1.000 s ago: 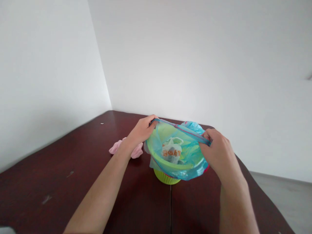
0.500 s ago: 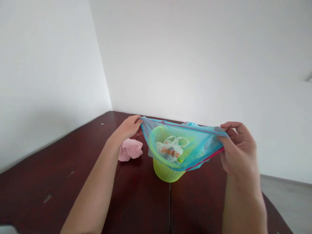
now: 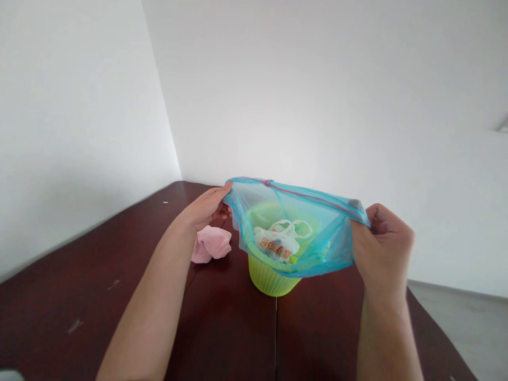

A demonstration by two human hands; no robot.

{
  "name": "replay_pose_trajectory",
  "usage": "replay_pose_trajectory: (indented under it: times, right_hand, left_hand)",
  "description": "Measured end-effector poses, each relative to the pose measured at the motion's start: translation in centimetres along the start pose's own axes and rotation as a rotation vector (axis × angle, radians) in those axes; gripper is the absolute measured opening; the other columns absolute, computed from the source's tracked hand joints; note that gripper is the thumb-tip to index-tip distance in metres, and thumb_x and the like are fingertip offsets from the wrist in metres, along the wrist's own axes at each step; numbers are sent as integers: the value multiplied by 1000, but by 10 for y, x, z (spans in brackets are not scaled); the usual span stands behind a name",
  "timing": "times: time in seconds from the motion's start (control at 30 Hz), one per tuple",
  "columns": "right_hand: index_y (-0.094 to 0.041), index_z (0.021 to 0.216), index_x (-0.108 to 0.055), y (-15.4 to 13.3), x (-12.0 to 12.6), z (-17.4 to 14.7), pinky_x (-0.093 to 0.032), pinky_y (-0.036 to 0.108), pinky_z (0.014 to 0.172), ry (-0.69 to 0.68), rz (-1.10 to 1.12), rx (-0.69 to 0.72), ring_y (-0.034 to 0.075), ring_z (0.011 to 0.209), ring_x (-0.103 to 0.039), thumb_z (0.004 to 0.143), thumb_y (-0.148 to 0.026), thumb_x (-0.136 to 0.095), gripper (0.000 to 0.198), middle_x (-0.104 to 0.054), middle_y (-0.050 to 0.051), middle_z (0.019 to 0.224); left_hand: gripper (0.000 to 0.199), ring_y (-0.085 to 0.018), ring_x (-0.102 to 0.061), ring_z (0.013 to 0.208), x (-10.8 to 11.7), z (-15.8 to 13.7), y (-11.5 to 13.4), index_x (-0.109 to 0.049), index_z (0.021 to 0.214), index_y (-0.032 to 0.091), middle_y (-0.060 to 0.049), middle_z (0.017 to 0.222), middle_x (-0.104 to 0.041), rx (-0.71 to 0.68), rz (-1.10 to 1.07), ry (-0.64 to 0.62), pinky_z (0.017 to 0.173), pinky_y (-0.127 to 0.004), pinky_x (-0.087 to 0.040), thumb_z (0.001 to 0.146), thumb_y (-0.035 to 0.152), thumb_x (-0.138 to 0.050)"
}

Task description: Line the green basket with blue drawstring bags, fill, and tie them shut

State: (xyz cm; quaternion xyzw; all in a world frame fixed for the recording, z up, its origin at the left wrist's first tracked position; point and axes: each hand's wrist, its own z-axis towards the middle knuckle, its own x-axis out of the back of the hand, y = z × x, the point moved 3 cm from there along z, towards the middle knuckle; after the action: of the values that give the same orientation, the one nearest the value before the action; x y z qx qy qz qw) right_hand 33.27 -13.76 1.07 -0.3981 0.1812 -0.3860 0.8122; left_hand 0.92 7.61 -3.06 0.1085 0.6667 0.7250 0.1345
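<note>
A thin, see-through blue drawstring garbage bag (image 3: pixel 333 241) is stretched between my hands, its mouth spread wide with a pink cord along the rim. My left hand (image 3: pixel 210 205) pinches the rim at the left end. At the right end, my right hand (image 3: pixel 383 246) is closed on the rim, thumb toward the inside. Below and behind the bag stands a yellow-green mesh basket (image 3: pixel 273 280), its upper part seen through or inside the film. A white plastic bag with orange print (image 3: pixel 278 244) lies in the basket.
A crumpled pink cloth (image 3: pixel 212 243) lies left of the basket, close to my left forearm. The dark red-brown table (image 3: pixel 230 328) has a seam down the middle. White walls (image 3: pixel 297 95) rise behind it. A pale object (image 3: pixel 11 375) shows at the lower left corner.
The bag's far rim has risen and its mouth has opened wider. My right hand has closed more tightly around the rim. The basket and the pink cloth stay in place.
</note>
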Motion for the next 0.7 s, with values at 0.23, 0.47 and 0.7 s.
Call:
replay_pose_trajectory:
  times: [0.23,0.47,0.7]
  right_hand:
    - [-26,71,-48,-5,5,-3,-19,23,37,-219,156,-146,8,45,-26,92,-78,-94,72,-37,-9,56]
    - [-28,92,-71,-4,8,1,-39,19,33,-519,561,-435,7,30,-28,90,-58,-98,41,-38,-14,43]
    - [-26,111,-82,19,22,1,-53,12,43,-333,777,-466,10,72,-69,88,-30,-97,28,-77,5,113]
  left_hand:
    - [74,-21,-63,57,0,-9,7,-69,73,24,-3,63,-67,-17,-8,-19,52,-32,-56,80,95,-91]
    - [74,-7,-28,38,-5,-18,16,-50,61,24,7,46,-32,36,-138,-174,37,-19,-26,98,74,-89]
    - [22,-2,-37,35,-6,-24,32,-77,108,18,11,59,-53,-3,-511,-139,38,-13,-36,116,38,-77]
